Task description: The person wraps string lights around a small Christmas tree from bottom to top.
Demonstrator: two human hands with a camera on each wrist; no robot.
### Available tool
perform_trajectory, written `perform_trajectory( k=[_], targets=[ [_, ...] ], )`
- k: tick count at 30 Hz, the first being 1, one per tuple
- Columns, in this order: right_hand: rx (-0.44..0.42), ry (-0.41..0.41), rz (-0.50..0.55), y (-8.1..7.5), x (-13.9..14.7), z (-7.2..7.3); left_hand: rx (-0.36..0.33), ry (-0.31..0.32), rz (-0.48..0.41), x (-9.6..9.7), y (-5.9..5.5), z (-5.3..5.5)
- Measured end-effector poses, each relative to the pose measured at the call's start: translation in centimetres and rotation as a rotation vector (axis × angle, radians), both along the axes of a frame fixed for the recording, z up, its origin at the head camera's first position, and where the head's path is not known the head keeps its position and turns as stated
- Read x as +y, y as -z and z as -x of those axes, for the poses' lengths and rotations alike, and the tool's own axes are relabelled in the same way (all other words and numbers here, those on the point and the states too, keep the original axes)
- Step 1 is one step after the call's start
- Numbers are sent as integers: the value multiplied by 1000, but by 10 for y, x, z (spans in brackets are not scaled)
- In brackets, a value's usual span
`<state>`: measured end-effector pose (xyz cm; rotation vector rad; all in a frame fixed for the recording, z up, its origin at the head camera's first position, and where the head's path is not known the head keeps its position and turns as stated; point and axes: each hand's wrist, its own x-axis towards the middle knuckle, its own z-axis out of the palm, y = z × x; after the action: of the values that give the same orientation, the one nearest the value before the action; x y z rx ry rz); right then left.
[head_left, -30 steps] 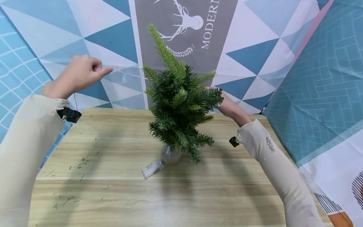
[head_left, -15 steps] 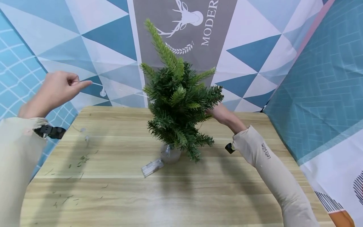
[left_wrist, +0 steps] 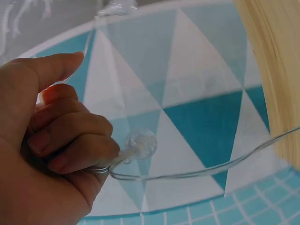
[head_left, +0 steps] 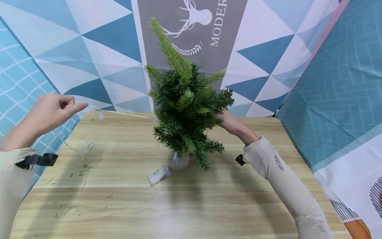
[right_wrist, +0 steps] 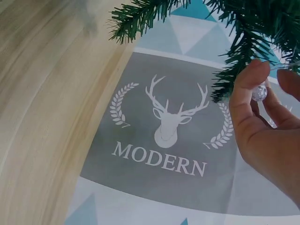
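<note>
A small artificial Christmas tree [head_left: 188, 109] stands in a pale round base [head_left: 181, 164] on the wooden table [head_left: 209, 205]. My left hand [head_left: 49, 114] is raised at the table's left, gripping a clear string of fairy lights [left_wrist: 211, 171] with its fingers curled. A clear bulb [left_wrist: 142, 144] hangs below those fingers, and the wire runs across toward the tree. Behind the tree's right side, partly hidden by branches, my right hand [head_left: 231, 122] pinches the wire between thumb and index finger. A bulb [right_wrist: 259, 93] dangles right beneath that pinch, beside a green branch [right_wrist: 234, 70].
A clear battery box [head_left: 159, 176] lies beside the tree's base. Loose green needles [head_left: 85, 171] are scattered on the table's left side. Patterned cloth [head_left: 262, 56] walls rise behind the table and along both sides.
My left hand has moved left and down, drawing the light string with it. My right hand has come lower and slightly left behind the tree. The tree stays standing in place.
</note>
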<state>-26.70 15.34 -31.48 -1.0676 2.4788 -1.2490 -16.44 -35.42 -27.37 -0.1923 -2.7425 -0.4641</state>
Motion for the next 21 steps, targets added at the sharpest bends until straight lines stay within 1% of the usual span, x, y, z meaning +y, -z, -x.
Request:
perform_trajectory(
  k=[1, 2, 5, 6, 8, 9, 13, 16, 19, 21],
  targets=[
    [-32, 13, 17, -1, -1, -1, 0, 8, -4, 0, 2, -5],
    [-32, 26, 15, -1, -1, -1, -4, 13, -15, 1, 3, -9],
    [-34, 46, 57, 1, -2, -3, -9, 18, -37, 5, 7, -23],
    [-41, 49, 78, 2, -2, -5, -10, 21, -45, 7, 7, -26],
    [-27, 69, 89, 4, 0, -8, -14, 24, -62, 12, 8, -31],
    [-33, 87, 97, 6, 2, -11, -8, 29, -62, 15, 8, -33],
    [-60, 212, 104, 13, 12, -27, 4, 50, -103, 30, 9, -40],
    [-23, 277, 152, 19, 17, -40, 22, 67, -141, 41, 12, -45],
    [49, 313, 232, 26, 20, -52, 26, 71, -185, 51, 15, -50],
    [98, 350, 261, 30, 22, -61, 34, 71, -208, 58, 17, -51]
  ],
)
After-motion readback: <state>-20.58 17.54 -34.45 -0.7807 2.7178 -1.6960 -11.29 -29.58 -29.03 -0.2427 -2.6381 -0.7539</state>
